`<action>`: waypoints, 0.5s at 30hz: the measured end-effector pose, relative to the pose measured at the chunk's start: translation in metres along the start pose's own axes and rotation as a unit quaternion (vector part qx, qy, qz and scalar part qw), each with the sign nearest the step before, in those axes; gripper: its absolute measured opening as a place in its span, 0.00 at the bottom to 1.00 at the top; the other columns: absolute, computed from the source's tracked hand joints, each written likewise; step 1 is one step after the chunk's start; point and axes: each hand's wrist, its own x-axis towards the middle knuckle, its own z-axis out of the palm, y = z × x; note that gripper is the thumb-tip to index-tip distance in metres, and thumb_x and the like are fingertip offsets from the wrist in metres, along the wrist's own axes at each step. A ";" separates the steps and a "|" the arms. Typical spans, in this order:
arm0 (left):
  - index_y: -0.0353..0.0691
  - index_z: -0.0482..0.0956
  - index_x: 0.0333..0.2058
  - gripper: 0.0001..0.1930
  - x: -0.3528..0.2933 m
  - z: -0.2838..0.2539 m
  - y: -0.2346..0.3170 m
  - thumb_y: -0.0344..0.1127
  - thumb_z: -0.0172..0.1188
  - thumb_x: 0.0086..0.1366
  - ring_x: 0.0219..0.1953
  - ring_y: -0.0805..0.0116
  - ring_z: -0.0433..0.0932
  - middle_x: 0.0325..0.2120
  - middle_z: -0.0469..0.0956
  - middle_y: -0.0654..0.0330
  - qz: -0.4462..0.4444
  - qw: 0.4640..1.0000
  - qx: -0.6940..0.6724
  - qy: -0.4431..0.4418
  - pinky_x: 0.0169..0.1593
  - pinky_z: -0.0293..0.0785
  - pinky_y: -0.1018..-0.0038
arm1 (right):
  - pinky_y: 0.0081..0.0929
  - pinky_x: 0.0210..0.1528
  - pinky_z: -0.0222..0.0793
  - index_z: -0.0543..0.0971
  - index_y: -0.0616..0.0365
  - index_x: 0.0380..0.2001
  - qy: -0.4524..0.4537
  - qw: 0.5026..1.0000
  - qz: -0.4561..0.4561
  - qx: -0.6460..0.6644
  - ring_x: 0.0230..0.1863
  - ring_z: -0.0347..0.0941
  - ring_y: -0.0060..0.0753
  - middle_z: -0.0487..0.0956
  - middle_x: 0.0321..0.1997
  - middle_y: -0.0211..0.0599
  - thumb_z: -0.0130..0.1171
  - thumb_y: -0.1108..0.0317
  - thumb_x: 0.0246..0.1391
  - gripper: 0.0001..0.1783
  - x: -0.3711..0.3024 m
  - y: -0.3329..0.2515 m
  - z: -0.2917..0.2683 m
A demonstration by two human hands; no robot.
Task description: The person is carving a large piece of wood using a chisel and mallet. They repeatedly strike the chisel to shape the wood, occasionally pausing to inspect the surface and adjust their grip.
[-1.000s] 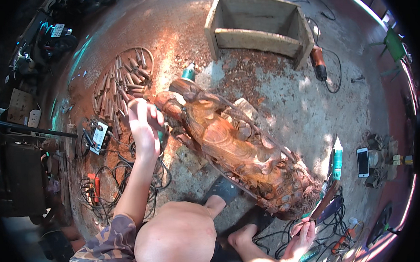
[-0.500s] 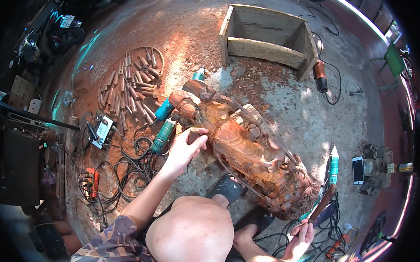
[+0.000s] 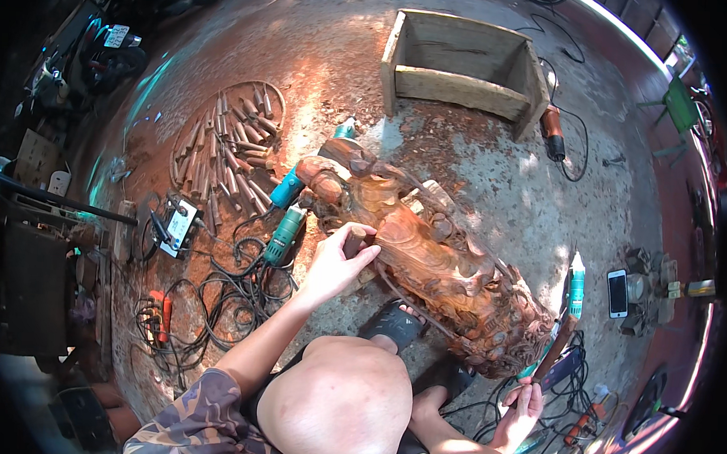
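A reddish-brown carved wooden sculpture (image 3: pixel 427 258) lies slantwise in front of my knees. My left hand (image 3: pixel 335 266) is closed at its left edge, thumb and fingers pinching a short brown chisel (image 3: pixel 355 241). Most of that tool is hidden by the fingers, so its tip does not show. By the sculpture's lower right end, my right hand (image 3: pixel 522 411) grips the lower end of a dark wooden stick (image 3: pixel 556 354), which slants up and to the right, apart from the chisel.
Many chisels (image 3: pixel 229 144) lie inside a hoop at left. Green power tools (image 3: pixel 284 236) and tangled cables (image 3: pixel 214 302) surround the sculpture. Another green tool (image 3: pixel 577 287) stands near a phone (image 3: pixel 617 293) at right. Behind are a wooden box (image 3: pixel 463 85) and an orange tool (image 3: pixel 553 131).
My left hand has shifted slightly right and turned, so the brown piece between its fingers shows more. My right hand and the stick have barely moved.
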 end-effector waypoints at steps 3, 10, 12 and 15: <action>0.40 0.74 0.46 0.12 -0.008 -0.002 0.022 0.33 0.64 0.67 0.31 0.76 0.75 0.30 0.78 0.62 -0.026 0.994 0.098 0.034 0.40 0.74 0.74 | 0.16 0.23 0.55 0.76 0.63 0.39 -0.011 1.000 0.006 0.015 0.21 0.61 0.15 0.67 0.18 0.24 0.49 0.63 0.72 0.13 0.001 -0.003 -0.004; 0.44 0.73 0.38 0.12 -0.008 0.036 0.070 0.39 0.65 0.60 0.35 0.62 0.75 0.30 0.72 0.61 0.451 0.859 0.176 -0.166 0.39 0.73 0.66 | 0.26 0.36 0.72 0.75 0.59 0.42 0.115 0.969 0.036 -0.216 0.38 0.72 0.30 0.76 0.35 0.36 0.50 0.62 0.71 0.11 0.011 -0.151 -0.042; 0.46 0.73 0.36 0.13 -0.001 0.055 0.071 0.42 0.65 0.57 0.40 0.63 0.73 0.33 0.70 0.62 0.540 0.785 0.215 -0.214 0.44 0.70 0.67 | 0.25 0.33 0.68 0.74 0.58 0.43 0.117 0.958 -0.049 -0.256 0.30 0.67 0.26 0.72 0.28 0.33 0.48 0.57 0.72 0.14 0.015 -0.205 -0.046; 0.46 0.74 0.34 0.12 0.017 0.069 0.059 0.41 0.66 0.56 0.34 0.66 0.72 0.28 0.70 0.65 0.591 0.755 0.217 -0.180 0.38 0.69 0.68 | 0.27 0.32 0.66 0.77 0.58 0.39 0.221 0.969 -0.073 -0.089 0.26 0.66 0.27 0.75 0.27 0.31 0.46 0.57 0.73 0.16 0.001 -0.222 -0.026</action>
